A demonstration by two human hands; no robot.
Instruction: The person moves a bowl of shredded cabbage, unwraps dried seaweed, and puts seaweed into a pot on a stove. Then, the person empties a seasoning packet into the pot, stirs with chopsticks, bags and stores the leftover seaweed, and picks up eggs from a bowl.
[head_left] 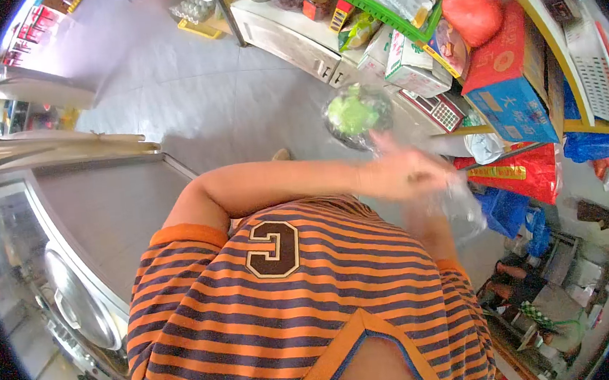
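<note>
Shop floor, grey tile, shelves beyond. I log one clear plastic bag (458, 202), long axis hanging downward, pinched in my blurred left hand (404, 174); right hand hidden, grip untellable. Bagged greens (356, 113) just beyond; red carton (502, 49) shelved nearby.

Big letter "C" patch (273, 248) on the striped shirt (258, 317), below the hands. Print on blue/red box (510, 96) right of hands: unreadable.
</note>
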